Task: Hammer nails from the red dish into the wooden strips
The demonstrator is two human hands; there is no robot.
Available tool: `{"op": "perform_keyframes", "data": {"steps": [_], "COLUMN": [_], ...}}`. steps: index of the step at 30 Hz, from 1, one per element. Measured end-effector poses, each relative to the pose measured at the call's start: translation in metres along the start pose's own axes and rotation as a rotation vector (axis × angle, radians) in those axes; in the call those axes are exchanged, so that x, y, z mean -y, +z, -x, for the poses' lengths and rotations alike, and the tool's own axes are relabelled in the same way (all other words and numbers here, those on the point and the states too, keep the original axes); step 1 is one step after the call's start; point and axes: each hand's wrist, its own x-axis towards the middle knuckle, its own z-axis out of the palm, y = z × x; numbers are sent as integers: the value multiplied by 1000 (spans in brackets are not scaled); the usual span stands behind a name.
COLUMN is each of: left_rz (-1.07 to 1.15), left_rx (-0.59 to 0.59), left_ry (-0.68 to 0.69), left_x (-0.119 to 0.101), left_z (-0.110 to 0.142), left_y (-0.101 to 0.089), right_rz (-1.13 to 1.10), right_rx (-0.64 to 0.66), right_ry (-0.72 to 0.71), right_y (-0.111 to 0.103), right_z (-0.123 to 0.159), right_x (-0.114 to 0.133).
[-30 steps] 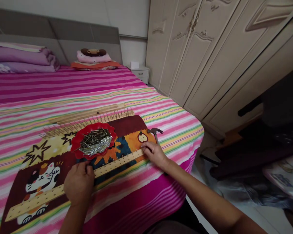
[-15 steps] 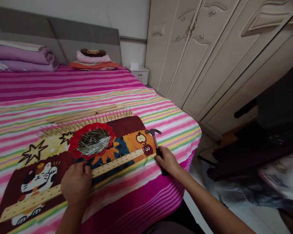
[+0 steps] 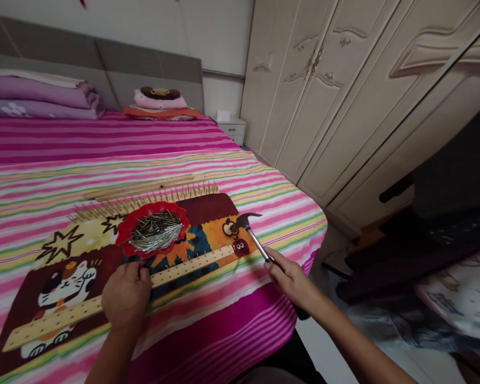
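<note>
My right hand (image 3: pixel 290 277) is closed round the dark handle of a claw hammer (image 3: pixel 256 240), whose head is raised near the apple print at the right end of a patterned mat (image 3: pixel 196 202). A long wooden strip (image 3: pixel 56 322) with rows of small holes lies across the mat, and several nails stand in its right half. My left hand (image 3: pixel 127 293) is closed over the middle of this strip, its fingertips largely hidden. Just beyond the left hand, a red scalloped bowl (image 3: pixel 122 234) holds a heap of loose nails (image 3: pixel 156 230).
Behind the bowl lies another wooden strip (image 3: pixel 144 201) bristling with upright nails, with plain wooden pieces (image 3: pixel 140 186) farther back. All this is on a striped bed (image 3: pixel 272 186). Folded bedding (image 3: pixel 36 98) sits by the headboard; a wardrobe (image 3: pixel 288 106) stands at the right.
My right hand has left the right end of the strip, taken hold of the hammer by its handle and lifted it off the mat. My left hand has stayed on the strip.
</note>
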Motion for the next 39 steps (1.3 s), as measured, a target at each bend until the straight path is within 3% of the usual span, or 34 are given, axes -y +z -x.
{"op": "perform_keyframes", "data": {"steps": [3,7,13,19,24,29,33,39], "left_rz": [3,1,-18,-9,152,390,391,300], "left_rx": [4,0,14,14,44,136,248,269], "left_ry": [-13,-1,6,-25,-61,17,127,150], "left_x": [0,0,-1,-1,2,28,53,63], "left_z": [0,0,1,1,-2,-2,6,14], "left_y": [0,0,-1,1,-3,-15,-15,-11], "right_rz": [244,442,576,578,388,-49,-472,-702], "right_rx": [32,29,138,37,-43,-233,-334,-429], "right_ry": [-165,-223,-218,-218,-175,99,335,420], "right_y": [-3,-5,-4,-4,-4,8,26,48], "right_z": [9,8,11,20,28,40,55,73], "right_x": [11,21,28,28,11,-23,-51,-78]}}
